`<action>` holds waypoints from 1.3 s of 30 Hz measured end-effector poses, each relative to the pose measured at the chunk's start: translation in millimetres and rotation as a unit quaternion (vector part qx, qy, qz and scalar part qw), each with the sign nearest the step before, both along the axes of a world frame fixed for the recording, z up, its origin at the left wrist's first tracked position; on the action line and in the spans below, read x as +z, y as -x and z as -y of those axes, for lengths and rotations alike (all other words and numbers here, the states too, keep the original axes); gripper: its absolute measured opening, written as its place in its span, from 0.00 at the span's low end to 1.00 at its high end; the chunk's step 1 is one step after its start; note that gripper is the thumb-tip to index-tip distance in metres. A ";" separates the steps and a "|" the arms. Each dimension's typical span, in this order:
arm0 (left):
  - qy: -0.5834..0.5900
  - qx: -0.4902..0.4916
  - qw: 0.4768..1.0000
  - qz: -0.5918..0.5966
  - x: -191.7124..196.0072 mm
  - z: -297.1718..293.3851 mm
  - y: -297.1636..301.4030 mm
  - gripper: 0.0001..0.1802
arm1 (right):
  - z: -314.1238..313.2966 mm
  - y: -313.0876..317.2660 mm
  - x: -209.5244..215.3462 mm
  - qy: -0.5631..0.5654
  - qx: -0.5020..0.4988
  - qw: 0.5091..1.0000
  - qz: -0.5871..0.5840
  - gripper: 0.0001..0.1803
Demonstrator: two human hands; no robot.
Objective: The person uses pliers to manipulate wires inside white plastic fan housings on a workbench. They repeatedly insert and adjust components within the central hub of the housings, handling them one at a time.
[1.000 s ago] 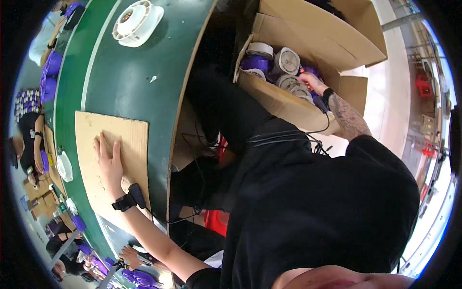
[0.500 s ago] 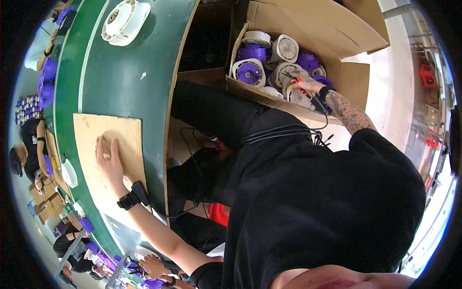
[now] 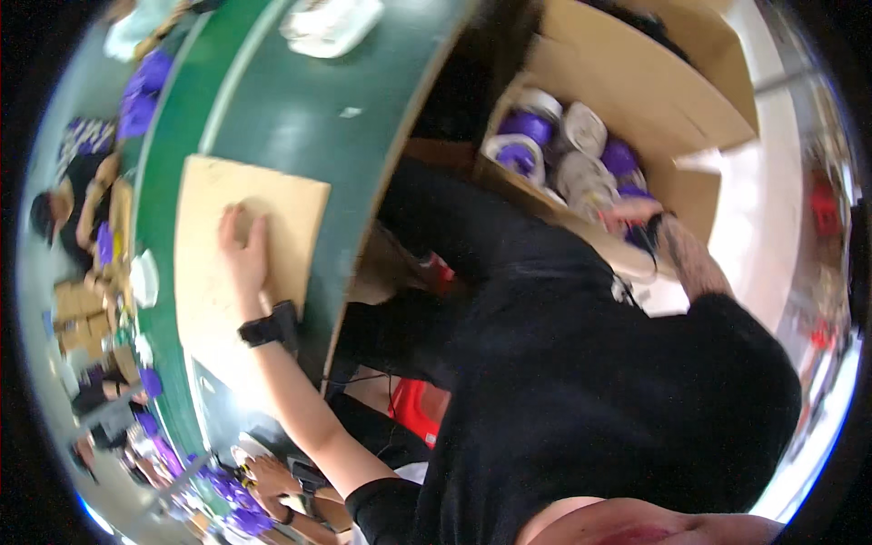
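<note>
The cardboard sheet (image 3: 218,272) lies flat on the green table (image 3: 300,118), near the table's edge, and our left hand (image 3: 243,250) rests on top of it, palm down with the fingers stretched out flat, pressing rather than gripping. We wear a black wrist strap (image 3: 263,329) on that arm. Our right hand (image 3: 631,213) reaches down into the open cardboard box (image 3: 636,82) that stands beside us, well apart from the sheet. It sits among the round purple and white parts (image 3: 545,136) packed in the box, and touches them, but the picture is blurred there and we cannot tell whether the fingers are closed on one or spread. Our black top (image 3: 590,400) fills the middle of the view between the two arms.

Farther up the table, a white tray (image 3: 331,23) lies near the top edge, and more purple pieces (image 3: 141,91) sit along the far side. At the left rim, other people (image 3: 68,209) work at small cardboard boxes (image 3: 77,313), their hands well apart from ours.
</note>
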State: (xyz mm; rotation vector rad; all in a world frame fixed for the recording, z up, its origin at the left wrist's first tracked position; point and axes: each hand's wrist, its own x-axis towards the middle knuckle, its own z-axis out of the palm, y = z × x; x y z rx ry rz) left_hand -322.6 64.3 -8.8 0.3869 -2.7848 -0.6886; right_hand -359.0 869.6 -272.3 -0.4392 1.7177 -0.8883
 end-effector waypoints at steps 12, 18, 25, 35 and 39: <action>0.031 0.045 0.998 -0.026 26.5 -4.5 -23.8 0.31 | 105.7 50.8 158.7 -0.341 0.066 0.899 -0.265 0.44; -0.053 0.006 0.990 -0.129 32.5 -9.1 -24.5 0.28 | 147.6 69.1 306.4 -0.178 -0.062 0.836 -0.515 0.49; -0.326 -0.013 0.934 -0.149 45.8 -30.1 -28.7 0.24 | 296.1 71.7 444.6 -0.019 0.023 0.679 -0.733 0.46; -0.761 -0.048 0.639 -0.101 56.9 -6.6 -45.1 0.38 | 552.8 52.3 404.5 0.234 0.307 0.608 -0.694 0.33; -0.751 -0.001 0.634 -0.186 42.0 31.9 -44.7 0.28 | 601.3 53.0 383.8 0.274 0.356 0.590 -0.671 0.34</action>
